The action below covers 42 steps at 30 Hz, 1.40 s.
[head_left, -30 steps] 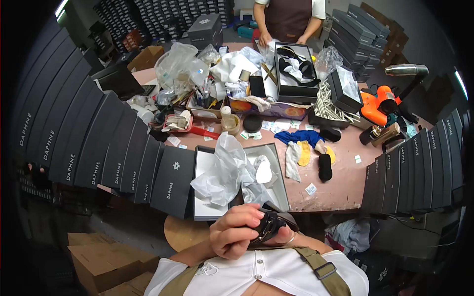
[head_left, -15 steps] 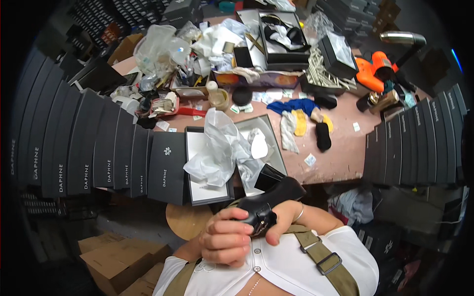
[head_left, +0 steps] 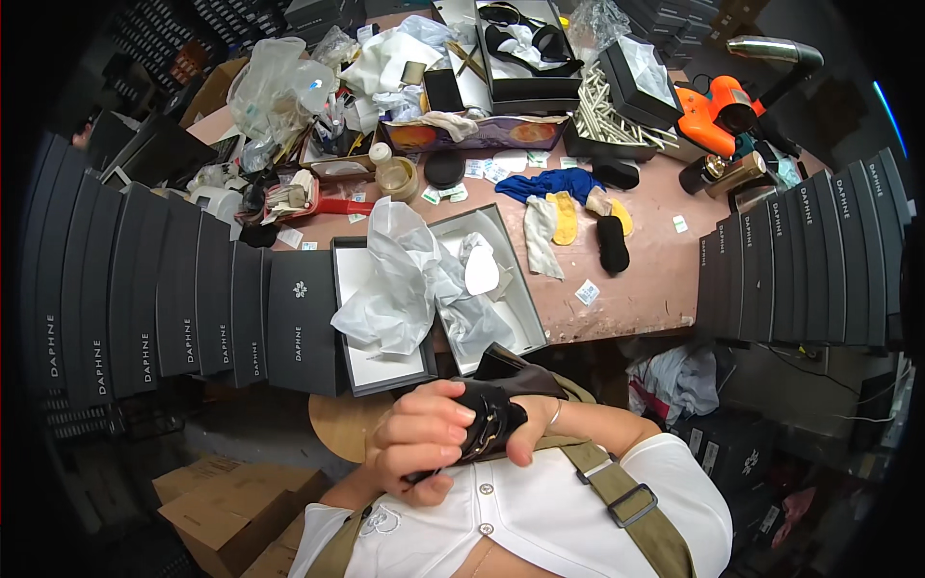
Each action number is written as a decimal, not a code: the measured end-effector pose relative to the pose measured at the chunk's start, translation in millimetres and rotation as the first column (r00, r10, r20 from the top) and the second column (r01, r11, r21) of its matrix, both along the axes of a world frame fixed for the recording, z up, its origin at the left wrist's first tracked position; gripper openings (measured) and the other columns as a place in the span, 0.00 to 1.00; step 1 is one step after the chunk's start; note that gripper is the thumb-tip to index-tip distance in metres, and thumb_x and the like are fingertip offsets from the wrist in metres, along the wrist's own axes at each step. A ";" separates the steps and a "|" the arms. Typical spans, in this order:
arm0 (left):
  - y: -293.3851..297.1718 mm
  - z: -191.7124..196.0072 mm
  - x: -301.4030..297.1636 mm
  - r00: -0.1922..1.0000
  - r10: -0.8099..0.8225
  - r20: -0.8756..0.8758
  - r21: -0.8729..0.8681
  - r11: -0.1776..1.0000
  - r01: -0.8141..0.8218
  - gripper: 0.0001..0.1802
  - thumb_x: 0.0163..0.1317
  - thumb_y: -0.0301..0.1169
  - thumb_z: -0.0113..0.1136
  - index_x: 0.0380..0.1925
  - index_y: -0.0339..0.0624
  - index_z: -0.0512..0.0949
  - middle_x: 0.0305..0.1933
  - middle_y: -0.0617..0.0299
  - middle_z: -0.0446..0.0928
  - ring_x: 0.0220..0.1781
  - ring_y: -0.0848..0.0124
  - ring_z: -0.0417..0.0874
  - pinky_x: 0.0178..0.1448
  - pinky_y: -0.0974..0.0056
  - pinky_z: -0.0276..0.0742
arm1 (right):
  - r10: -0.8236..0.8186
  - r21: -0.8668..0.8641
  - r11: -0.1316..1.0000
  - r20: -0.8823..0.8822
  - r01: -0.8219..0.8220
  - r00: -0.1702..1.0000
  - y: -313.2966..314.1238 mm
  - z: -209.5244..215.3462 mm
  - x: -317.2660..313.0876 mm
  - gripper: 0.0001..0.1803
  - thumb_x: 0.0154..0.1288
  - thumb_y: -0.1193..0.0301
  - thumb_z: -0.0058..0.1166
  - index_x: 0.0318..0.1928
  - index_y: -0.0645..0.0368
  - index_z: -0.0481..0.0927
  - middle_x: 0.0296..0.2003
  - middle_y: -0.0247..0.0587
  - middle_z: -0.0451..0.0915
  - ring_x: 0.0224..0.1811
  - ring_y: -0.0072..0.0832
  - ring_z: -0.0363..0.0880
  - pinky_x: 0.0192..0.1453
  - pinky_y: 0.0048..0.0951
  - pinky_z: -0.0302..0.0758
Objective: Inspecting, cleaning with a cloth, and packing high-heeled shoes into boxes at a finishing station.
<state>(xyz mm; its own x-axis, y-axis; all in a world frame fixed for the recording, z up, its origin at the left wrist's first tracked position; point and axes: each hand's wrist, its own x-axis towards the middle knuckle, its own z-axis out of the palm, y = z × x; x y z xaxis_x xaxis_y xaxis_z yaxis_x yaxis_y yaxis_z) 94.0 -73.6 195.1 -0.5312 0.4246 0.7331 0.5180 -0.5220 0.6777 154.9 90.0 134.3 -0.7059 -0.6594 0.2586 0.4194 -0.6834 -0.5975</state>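
Observation:
Close to my chest I hold a black shoe [head_left: 489, 416] with a metal buckle or ornament. My left hand [head_left: 419, 438] curls its fingers over the shoe's near end. From the other side my right hand [head_left: 533, 424], with a bracelet at the wrist, grips it, the thumb sticking out. A shiny black part extends beyond the hands; whether it belongs to the same shoe I cannot tell. Just ahead, an open shoe box [head_left: 541, 323] and its dark lid [head_left: 393, 387] lie side by side, with crumpled white tissue paper [head_left: 390, 289] across both.
Dark shoe boxes stand in rows at the left [head_left: 198, 299] and right [head_left: 800, 270]. Beyond are a blue cloth [head_left: 549, 185], a black pad [head_left: 612, 246], a jar [head_left: 395, 180] and an orange heat gun [head_left: 713, 116]. Brown cartons [head_left: 226, 511] sit low at left.
The shoe has turned in my hands and its far end has drawn back toward me. My left hand has shifted slightly to the left on it. The whole view has moved a little.

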 end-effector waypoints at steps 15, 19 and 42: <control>-46.5 -34.2 -115.1 0.725 0.249 0.642 -0.259 0.960 -0.101 0.11 0.60 0.32 0.48 0.33 0.33 0.72 0.34 0.51 0.75 0.38 0.64 0.80 0.48 0.61 0.78 | -0.215 0.559 0.823 0.145 0.100 0.966 58.6 35.9 8.2 0.12 0.67 0.72 0.56 0.48 0.65 0.80 0.44 0.37 0.82 0.51 0.26 0.79 0.55 0.28 0.75; -32.5 -83.5 -140.4 0.437 -0.060 0.898 -0.088 0.946 0.312 0.13 0.62 0.33 0.51 0.35 0.32 0.75 0.35 0.49 0.79 0.37 0.59 0.82 0.46 0.58 0.81 | 0.031 0.547 -0.335 -0.807 0.767 0.589 78.0 -49.2 -59.4 0.32 0.52 0.72 0.65 0.61 0.51 0.73 0.58 0.50 0.72 0.63 0.46 0.67 0.68 0.44 0.62; 0.2 -124.8 -22.3 -0.159 -0.325 0.932 0.345 0.932 0.116 0.38 0.69 0.63 0.36 0.64 0.43 0.65 0.61 0.55 0.73 0.61 0.63 0.75 0.67 0.53 0.68 | 0.332 0.545 0.040 -0.798 0.838 0.503 17.1 -6.6 -41.6 0.19 0.54 0.73 0.54 0.48 0.60 0.79 0.37 0.40 0.74 0.42 0.37 0.75 0.42 0.38 0.74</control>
